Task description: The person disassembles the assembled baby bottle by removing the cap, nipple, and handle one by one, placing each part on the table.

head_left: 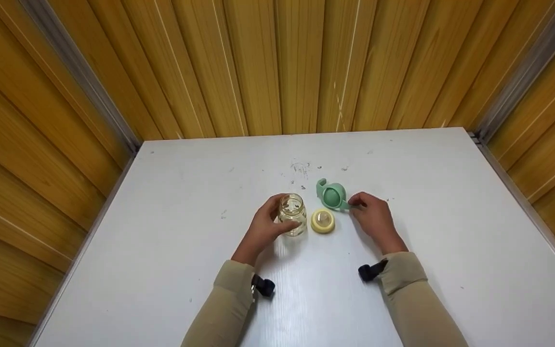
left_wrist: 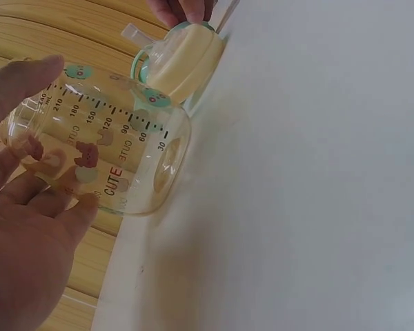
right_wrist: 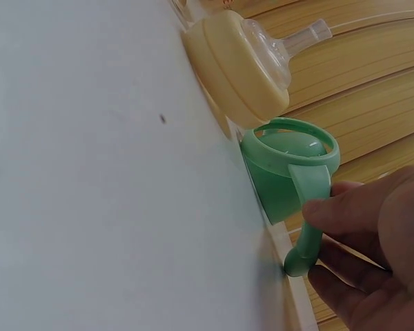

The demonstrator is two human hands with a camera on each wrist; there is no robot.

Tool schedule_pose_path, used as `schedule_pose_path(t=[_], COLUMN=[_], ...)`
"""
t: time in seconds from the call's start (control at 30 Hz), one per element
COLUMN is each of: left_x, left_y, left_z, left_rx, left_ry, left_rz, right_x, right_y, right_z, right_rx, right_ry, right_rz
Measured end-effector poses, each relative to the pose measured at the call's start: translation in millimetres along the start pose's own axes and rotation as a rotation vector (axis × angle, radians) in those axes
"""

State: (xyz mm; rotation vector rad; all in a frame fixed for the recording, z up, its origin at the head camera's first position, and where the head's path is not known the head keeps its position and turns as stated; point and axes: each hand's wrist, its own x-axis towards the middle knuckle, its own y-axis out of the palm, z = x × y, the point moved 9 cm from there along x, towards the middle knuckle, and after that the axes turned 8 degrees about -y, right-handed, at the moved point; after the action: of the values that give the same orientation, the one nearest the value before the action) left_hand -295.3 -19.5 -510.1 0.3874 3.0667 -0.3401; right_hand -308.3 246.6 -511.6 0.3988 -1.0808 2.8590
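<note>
My left hand [head_left: 264, 230] grips a clear, open-topped baby bottle [head_left: 296, 217], thumb on one side and fingers on the other. Printed measuring marks and small pictures show on the bottle [left_wrist: 103, 138] in the left wrist view. A cream collar with a clear teat [head_left: 323, 221] stands on the table just right of the bottle. Behind it sits a green two-handled bottle holder [head_left: 343, 204], with a green domed piece [head_left: 331, 196] inside its ring. My right hand [head_left: 373, 215] pinches one handle [right_wrist: 310, 200] of this holder between thumb and fingers.
All of this is on a white table [head_left: 162, 231] with small dark scuffs. Yellow wood-look panels [head_left: 277, 67] rise behind the table and at both sides. A black wrist camera [head_left: 264, 286] juts from the left sleeve, another [head_left: 372, 271] from the right.
</note>
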Motion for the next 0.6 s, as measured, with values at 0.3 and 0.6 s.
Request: schedule_pose_path(t=[0.3,0.6], left_x=[4.3,2.4], left_y=[-3.8,-9.4], left_z=[-2.9,-9.4], left_rx=[0.031,0.047], left_ry=[0.001,0.041], left_rz=[-0.005,0.017], right_x=[1.6,-2.1], right_y=[-2.0,-7.4], right_z=[0.1,5.8], right_rx=[-0.03,-0.047], right_ry=[0.005,-0.012], right_rz=[-0.016,-0.037])
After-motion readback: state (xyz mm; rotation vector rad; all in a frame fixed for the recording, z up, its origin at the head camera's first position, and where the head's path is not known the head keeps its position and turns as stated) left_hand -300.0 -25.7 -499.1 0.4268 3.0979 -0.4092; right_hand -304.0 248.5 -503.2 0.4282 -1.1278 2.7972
